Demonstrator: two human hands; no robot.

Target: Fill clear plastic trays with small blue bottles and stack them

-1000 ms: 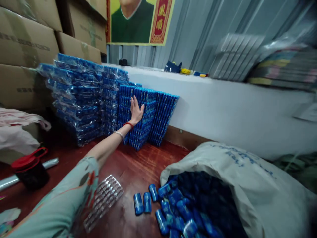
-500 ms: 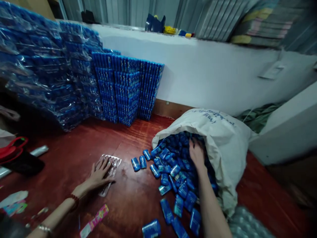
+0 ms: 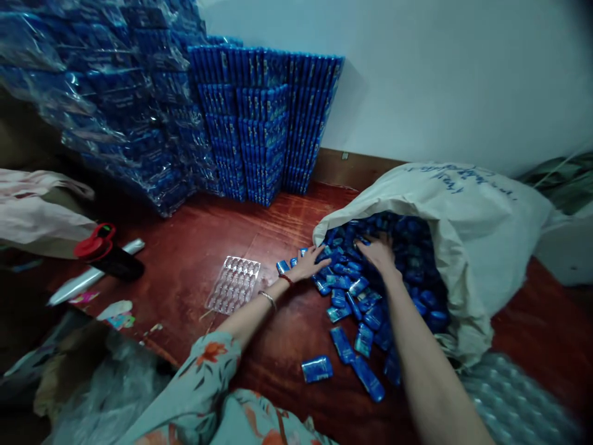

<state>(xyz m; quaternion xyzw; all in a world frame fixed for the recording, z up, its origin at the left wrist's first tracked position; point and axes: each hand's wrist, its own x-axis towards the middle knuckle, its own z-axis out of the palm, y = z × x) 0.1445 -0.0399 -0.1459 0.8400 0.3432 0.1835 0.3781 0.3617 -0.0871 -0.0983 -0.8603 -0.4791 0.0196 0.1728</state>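
Small blue wrapped packets spill from the mouth of a big white cloth sack onto the reddish-brown wooden surface. My left hand is at the left edge of the spill, fingers spread over the packets. Inside the sack's mouth, my right hand reaches into the heap with thumb and fingers apart; some fingertips are hidden among packets. A clear plastic blister tray with rows of hollows lies left of my left hand, its hollows showing no packets. One loose packet lies nearer to me.
Tall stacks of blue packs stand against the white wall, the left ones wrapped in clear film. A black bottle with a red lid lies at left beside a silvery roll. More clear trays are at lower right.
My left hand has left the blister tray and moved right to the spilled packets. My right hand stays in the sack's mouth. The view has tipped down and shifted left.
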